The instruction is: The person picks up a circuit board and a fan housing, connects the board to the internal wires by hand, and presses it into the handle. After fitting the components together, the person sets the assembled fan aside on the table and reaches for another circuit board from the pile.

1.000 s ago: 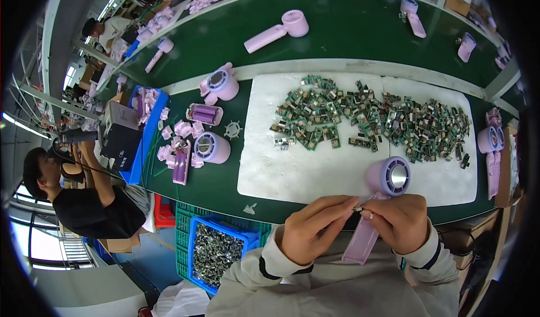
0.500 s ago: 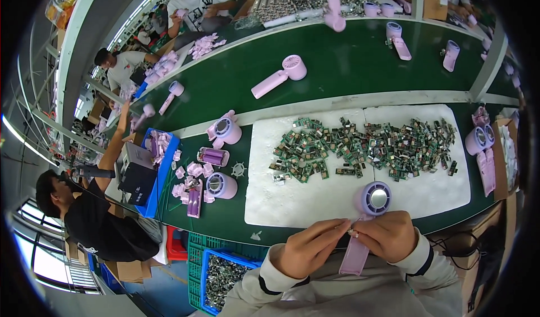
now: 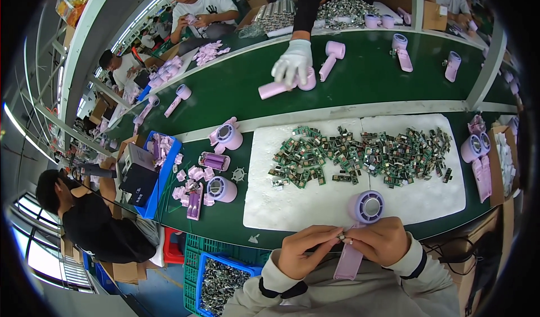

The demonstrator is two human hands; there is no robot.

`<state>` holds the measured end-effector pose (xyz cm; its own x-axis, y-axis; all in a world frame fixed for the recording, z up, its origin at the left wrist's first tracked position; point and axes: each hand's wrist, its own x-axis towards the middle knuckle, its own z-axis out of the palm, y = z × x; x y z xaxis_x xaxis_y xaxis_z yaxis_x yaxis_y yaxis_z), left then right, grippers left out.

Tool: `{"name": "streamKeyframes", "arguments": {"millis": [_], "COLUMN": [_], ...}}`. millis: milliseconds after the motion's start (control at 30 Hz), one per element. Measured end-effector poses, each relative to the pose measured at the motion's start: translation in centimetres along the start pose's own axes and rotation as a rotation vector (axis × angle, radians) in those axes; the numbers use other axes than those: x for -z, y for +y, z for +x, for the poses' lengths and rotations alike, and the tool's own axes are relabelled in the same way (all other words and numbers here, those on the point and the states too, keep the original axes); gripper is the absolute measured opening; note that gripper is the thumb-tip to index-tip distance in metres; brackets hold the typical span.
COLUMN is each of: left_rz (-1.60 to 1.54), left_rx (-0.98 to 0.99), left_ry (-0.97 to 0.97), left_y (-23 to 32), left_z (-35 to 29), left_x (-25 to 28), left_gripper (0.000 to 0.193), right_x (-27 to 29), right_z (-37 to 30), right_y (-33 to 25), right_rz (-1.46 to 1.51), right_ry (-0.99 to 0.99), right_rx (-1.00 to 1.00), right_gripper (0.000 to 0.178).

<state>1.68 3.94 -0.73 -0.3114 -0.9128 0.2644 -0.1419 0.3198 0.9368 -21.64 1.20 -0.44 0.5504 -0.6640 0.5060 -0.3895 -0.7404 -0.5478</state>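
Note:
In front of me lies a lilac handheld fan (image 3: 367, 207), its round head on the edge of a white foam board and its open handle (image 3: 349, 261) pointing toward me. My left hand (image 3: 306, 253) pinches a small part, apparently a circuit board (image 3: 341, 236), with thumb and forefinger at the handle's upper end. From the other side, the closed fingers of my right hand (image 3: 383, 241) meet it, next to the fan's neck. The fingers hide much of the part and the neck.
Green circuit boards (image 3: 405, 157) are heaped on the white foam board (image 3: 270, 213). Fan parts (image 3: 194, 190) lie left. Beyond runs a green belt (image 3: 225, 86) carrying several fans; a co-worker's white-gloved hand (image 3: 292, 64) is on one. A blue crate (image 3: 219, 286) stands low left.
The co-worker's gloved hand has come down over a fan on the belt; another fan now lies beside it. My hands and the fan have shifted slightly left in view, still together.

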Motion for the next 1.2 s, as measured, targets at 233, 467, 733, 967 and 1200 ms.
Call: {"name": "streamKeyframes", "arguments": {"millis": [233, 467, 733, 967, 1200], "left_rz": [0.157, -0.042, -0.561, -0.503, -0.47], "left_rx": [-0.065, 0.08, 0.194, 0.261, 0.197], "left_ry": [-0.042, -0.072, -0.219, -0.22, 0.1], "left_y": [1.4, 0.5, -2.2, -1.2, -1.7], "left_z": [-0.4, -0.5, -0.5, -0.2, -0.5], "left_x": [0.3, 0.5, 0.6, 0.1, -1.5], "left_gripper": [0.033, 0.033, 0.03, 0.027, 0.027], "right_x": [-0.1, -0.3, 0.7, 0.1, -1.2], "right_z": [0.1, 0.1, 0.4, 0.0, -0.2], "right_y": [0.4, 1.1, 0.7, 1.1, 1.5], "right_rz": [-0.02, 0.061, 0.349, 0.28, 0.115], "right_ry": [-0.027, 0.007, -0.046, 0.019, 0.123], "right_rx": [0.076, 0.101, -0.113, -0.057, 0.063], "right_gripper": [0.022, 0.025, 0.018, 0.019, 0.017]}}
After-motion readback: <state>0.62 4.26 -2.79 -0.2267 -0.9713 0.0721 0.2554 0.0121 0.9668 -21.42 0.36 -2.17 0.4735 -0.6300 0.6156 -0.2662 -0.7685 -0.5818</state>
